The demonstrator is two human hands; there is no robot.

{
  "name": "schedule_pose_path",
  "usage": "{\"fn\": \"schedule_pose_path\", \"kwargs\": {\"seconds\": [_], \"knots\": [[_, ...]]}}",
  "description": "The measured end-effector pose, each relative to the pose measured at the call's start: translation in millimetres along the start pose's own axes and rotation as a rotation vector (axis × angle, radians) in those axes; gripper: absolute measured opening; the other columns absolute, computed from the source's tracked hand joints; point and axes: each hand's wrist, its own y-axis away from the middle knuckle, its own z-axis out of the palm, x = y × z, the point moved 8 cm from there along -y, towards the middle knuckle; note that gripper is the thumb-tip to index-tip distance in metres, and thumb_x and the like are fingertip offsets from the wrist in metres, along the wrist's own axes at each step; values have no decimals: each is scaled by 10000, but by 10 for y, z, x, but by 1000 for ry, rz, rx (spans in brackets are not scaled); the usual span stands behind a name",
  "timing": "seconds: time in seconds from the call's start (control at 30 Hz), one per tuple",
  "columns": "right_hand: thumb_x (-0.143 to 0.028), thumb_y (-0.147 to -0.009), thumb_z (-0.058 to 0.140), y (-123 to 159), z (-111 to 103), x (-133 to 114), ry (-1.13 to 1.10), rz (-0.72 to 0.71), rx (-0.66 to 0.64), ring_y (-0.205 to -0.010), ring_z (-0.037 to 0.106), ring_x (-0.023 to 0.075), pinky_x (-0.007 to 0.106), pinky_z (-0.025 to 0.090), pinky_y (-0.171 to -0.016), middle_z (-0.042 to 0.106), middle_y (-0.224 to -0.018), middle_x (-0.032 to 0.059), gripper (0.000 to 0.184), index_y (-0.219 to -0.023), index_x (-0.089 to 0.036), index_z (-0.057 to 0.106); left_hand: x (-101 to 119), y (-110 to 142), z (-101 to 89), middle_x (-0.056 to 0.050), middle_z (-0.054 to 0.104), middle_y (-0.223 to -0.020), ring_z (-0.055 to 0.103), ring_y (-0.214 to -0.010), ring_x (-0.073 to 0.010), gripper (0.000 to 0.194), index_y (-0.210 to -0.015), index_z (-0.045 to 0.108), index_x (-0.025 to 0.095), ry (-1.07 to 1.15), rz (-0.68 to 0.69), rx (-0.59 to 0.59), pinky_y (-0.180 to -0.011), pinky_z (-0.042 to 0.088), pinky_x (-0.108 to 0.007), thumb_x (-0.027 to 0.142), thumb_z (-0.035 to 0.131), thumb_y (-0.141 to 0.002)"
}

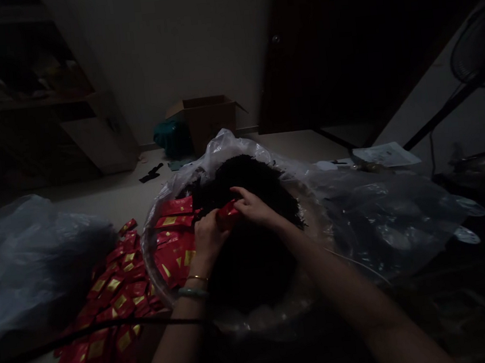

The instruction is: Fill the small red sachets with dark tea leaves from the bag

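My left hand (pixel 208 235) and my right hand (pixel 254 204) meet over a wide clear-plastic-lined basin (pixel 244 320) heaped with dark loose material (pixel 251 180). Both hands grip one small red packet (pixel 227 214) with a gold label; the left hand's fingers curl round its lower end and the right hand's fingers pinch its upper end. Several more red packets (pixel 176 252) lie inside the basin's left side. My left wrist carries a gold bangle and a pale green bracelet.
Several red packets (pixel 109 311) are scattered on the floor left of the basin. A crumpled plastic bag (pixel 29 256) lies at the far left, clear bags (pixel 385 218) at the right. A cardboard box (pixel 207 119) stands by the back wall, a fan (pixel 477 47) at the far right.
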Motion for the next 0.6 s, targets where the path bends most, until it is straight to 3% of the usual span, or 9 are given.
{"fn": "schedule_pose_path", "kwargs": {"seconds": [0.1,0.2,0.3,0.43,0.6], "knots": [[-221,-831,509,35,115,-50,35,-17,-129,-519,490,88,193,414,-519,522,-585,-79,634,-1416,-122,285,12,8,29,-92,688,-921,651,-845,-242,351,-1038,555,161,28,11,2,-749,472,-330,279,677,-731],[-237,-800,583,93,149,-213,108,-108,-202,-669,571,109,224,477,-637,615,-731,-33,656,-1398,-132,336,9,26,53,-97,686,-950,653,-865,-237,368,-1065,545,160,85,11,6,-754,487,-324,284,670,-742],[-185,-811,559,176,42,-439,126,-220,-170,-866,619,138,265,495,-773,668,-951,29,573,-1359,-153,395,-3,36,52,-86,681,-939,655,-850,-228,373,-1063,539,168,139,-14,12,-737,498,-310,283,677,-735],[-150,-830,530,288,-115,-629,260,-274,-34,-913,630,153,273,479,-792,675,-1010,60,375,-1205,-153,532,-32,35,17,-85,664,-956,648,-844,-229,402,-1074,517,173,154,-51,66,-722,503,-314,291,680,-726],[-202,-818,582,313,179,-571,672,-266,-190,-935,621,204,306,412,-799,682,-1021,81,210,-1019,-152,619,-58,47,50,-118,638,-1011,624,-923,-252,422,-1102,498,147,157,-32,112,-801,497,-358,259,663,-730]]}}
